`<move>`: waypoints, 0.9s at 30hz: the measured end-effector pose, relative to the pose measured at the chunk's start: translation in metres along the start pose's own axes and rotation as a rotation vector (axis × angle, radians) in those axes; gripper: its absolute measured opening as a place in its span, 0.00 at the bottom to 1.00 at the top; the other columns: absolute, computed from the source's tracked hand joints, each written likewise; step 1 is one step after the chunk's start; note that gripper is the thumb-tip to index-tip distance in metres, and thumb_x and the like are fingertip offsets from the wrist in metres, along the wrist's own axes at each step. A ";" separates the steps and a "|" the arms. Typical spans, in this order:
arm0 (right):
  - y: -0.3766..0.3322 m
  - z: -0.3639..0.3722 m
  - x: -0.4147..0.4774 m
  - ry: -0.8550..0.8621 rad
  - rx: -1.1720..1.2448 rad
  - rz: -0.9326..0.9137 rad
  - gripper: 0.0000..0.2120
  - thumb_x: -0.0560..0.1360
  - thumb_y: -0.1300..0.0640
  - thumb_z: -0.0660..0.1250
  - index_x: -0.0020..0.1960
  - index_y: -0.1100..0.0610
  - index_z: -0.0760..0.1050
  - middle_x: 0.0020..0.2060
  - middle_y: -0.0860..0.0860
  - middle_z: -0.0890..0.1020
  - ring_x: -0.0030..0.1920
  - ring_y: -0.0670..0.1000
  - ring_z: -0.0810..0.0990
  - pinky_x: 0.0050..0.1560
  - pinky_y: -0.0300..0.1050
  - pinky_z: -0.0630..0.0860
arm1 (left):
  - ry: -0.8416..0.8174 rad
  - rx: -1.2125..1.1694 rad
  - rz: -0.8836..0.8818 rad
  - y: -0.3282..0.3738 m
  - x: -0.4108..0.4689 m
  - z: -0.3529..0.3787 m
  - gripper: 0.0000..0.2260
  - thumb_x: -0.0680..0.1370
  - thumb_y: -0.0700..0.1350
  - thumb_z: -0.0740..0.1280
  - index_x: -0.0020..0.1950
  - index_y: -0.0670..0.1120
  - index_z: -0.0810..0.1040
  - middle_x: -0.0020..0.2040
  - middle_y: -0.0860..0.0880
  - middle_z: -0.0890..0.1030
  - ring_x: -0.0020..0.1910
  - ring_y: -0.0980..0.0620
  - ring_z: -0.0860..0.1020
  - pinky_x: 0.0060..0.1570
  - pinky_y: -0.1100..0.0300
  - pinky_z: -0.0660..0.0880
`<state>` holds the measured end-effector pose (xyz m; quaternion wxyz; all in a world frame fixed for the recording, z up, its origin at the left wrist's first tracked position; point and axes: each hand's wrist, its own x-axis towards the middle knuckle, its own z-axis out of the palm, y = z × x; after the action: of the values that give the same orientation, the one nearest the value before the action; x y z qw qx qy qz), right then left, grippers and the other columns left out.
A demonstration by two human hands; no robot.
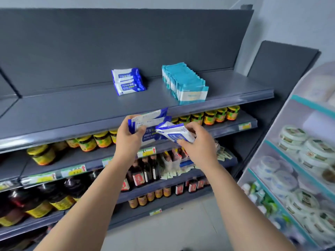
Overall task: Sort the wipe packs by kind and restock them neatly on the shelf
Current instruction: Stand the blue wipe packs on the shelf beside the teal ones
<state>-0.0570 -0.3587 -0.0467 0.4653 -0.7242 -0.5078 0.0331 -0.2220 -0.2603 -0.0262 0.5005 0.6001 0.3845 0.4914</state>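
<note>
The grey top shelf carries stacked blue wipe packs and, apart, a teal pack row.

**Matt shelf, shiny packs**

The top shelf looks like smooth, matt grey painted metal. The blue-and-white wipe packs and the teal packs are wrapped in glossy plastic film. The jars below gleam like glass.

Both forearms reach forward; the left hand grips a blue wipe pack stack, the right hand pinches a single blue wipe pack.
</note>
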 end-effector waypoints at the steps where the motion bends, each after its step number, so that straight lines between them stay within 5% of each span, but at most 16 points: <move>1: 0.001 0.005 0.017 -0.012 -0.007 -0.023 0.16 0.68 0.57 0.77 0.51 0.54 0.74 0.48 0.46 0.82 0.47 0.47 0.79 0.43 0.43 0.75 | 0.008 0.006 0.006 -0.001 0.016 0.000 0.14 0.77 0.34 0.65 0.47 0.55 0.75 0.46 0.48 0.82 0.43 0.51 0.79 0.48 0.54 0.76; 5: -0.003 0.020 0.087 -0.059 -0.026 -0.098 0.15 0.68 0.56 0.76 0.50 0.53 0.73 0.47 0.46 0.82 0.47 0.48 0.79 0.43 0.46 0.75 | 0.056 -0.016 0.023 0.001 0.079 0.003 0.13 0.78 0.34 0.64 0.47 0.54 0.76 0.46 0.48 0.82 0.44 0.50 0.80 0.46 0.53 0.77; 9: -0.008 0.037 0.149 -0.165 -0.054 -0.140 0.15 0.70 0.54 0.75 0.50 0.50 0.71 0.50 0.44 0.81 0.47 0.47 0.79 0.42 0.42 0.72 | 0.118 -0.047 0.032 0.002 0.132 0.004 0.12 0.78 0.35 0.65 0.47 0.53 0.76 0.43 0.53 0.82 0.38 0.58 0.80 0.37 0.64 0.76; 15: -0.018 0.073 0.219 -0.301 -0.109 -0.174 0.15 0.70 0.51 0.75 0.50 0.51 0.70 0.50 0.46 0.82 0.47 0.50 0.81 0.44 0.49 0.77 | 0.155 -0.020 -0.061 -0.017 0.204 -0.006 0.11 0.77 0.35 0.66 0.46 0.53 0.76 0.43 0.52 0.83 0.40 0.50 0.81 0.39 0.52 0.77; 18: -0.025 0.093 0.249 -0.403 -0.140 -0.189 0.14 0.69 0.52 0.74 0.47 0.52 0.69 0.46 0.48 0.82 0.44 0.53 0.80 0.44 0.51 0.76 | 0.160 -0.039 -0.132 -0.030 0.238 -0.014 0.10 0.76 0.35 0.66 0.47 0.51 0.77 0.43 0.50 0.83 0.38 0.49 0.81 0.30 0.59 0.76; 21: -0.034 0.113 0.278 -0.481 -0.224 -0.209 0.13 0.68 0.55 0.74 0.47 0.51 0.71 0.44 0.47 0.81 0.44 0.54 0.78 0.45 0.50 0.76 | 0.131 -0.110 -0.212 -0.043 0.272 -0.022 0.11 0.75 0.32 0.66 0.49 0.47 0.78 0.45 0.47 0.84 0.40 0.47 0.82 0.37 0.53 0.80; 27: -0.049 0.152 0.323 -0.687 -0.403 -0.214 0.14 0.68 0.56 0.74 0.47 0.47 0.72 0.45 0.44 0.76 0.46 0.51 0.73 0.42 0.43 0.69 | 0.047 -0.197 -0.317 -0.058 0.322 -0.037 0.12 0.75 0.30 0.66 0.57 0.38 0.77 0.49 0.42 0.83 0.37 0.49 0.83 0.34 0.56 0.81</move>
<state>-0.0145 -0.0114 0.0393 0.1185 -0.6907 -0.7025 0.1240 -0.1854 0.0672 -0.0162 0.6190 0.4683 0.4360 0.4556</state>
